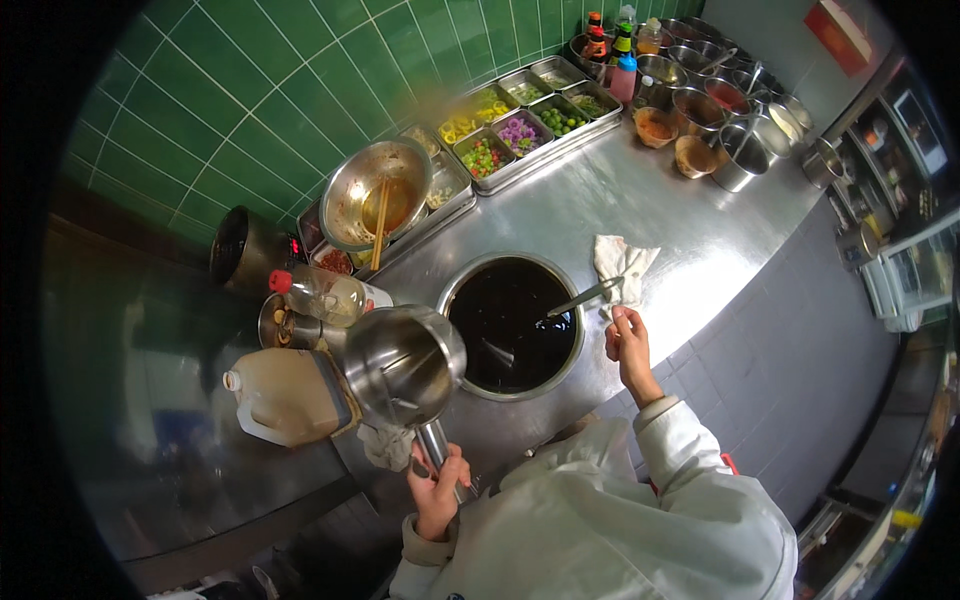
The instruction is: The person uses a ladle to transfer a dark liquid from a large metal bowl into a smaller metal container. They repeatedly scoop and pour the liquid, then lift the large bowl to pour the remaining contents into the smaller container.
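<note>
My left hand [439,484] grips the tubular handle of a stainless-steel saucepan [397,367]. The pan is tilted, and its rim overlaps the left edge of a round steel pot [577,341]. Dark liquid [502,322] fills much of that pot. A utensil with a grey-green handle [592,294] leans over the pot's right rim, its lower end hidden in the liquid. Just below that handle is my right hand [631,349], fingers loosely curled, apparently apart from the handle. I cannot tell whether its fingertips touch the white cloth [626,262] beyond them.
Left of the saucepan stand a plastic jug [292,397] of brown liquid and a red-capped bottle [330,296]. A steel bowl with chopsticks [375,191] rests on trays by the tiled wall. Cut vegetables fill steel containers [517,154]. Several steel pots [697,109] crowd the far end.
</note>
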The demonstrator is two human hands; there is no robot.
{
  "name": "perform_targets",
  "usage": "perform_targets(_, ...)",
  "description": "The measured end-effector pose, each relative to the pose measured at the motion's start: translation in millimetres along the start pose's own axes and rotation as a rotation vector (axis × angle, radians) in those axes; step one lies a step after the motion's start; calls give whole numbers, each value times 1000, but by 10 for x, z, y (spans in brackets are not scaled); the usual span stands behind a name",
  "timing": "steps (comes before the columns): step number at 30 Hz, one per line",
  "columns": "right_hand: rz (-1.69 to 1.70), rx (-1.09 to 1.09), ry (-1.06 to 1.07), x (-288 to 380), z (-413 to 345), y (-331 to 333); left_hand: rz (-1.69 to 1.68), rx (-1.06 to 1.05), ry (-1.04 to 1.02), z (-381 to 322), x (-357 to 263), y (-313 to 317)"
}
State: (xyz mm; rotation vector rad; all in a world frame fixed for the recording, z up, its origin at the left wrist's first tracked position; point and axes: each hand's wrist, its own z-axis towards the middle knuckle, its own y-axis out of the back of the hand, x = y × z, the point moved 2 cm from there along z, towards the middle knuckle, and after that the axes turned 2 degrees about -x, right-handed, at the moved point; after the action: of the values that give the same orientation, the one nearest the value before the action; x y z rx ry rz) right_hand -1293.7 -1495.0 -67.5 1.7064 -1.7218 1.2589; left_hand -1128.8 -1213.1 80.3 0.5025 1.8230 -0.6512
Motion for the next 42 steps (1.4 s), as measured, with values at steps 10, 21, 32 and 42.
perform_targets(10,-39,120,-90,354,814,-222,55,45,38,159,287,-24)
perform_targets(21,-461,402,157,311,568,-656,-14,44,164,186,417,-31)
perform_targets(32,-447,317,443,454,9,-449,41,72,178,290,456,86)
perform_targets(42,-286,256,506,772,-103,-391,110,146,146,461,482,185)
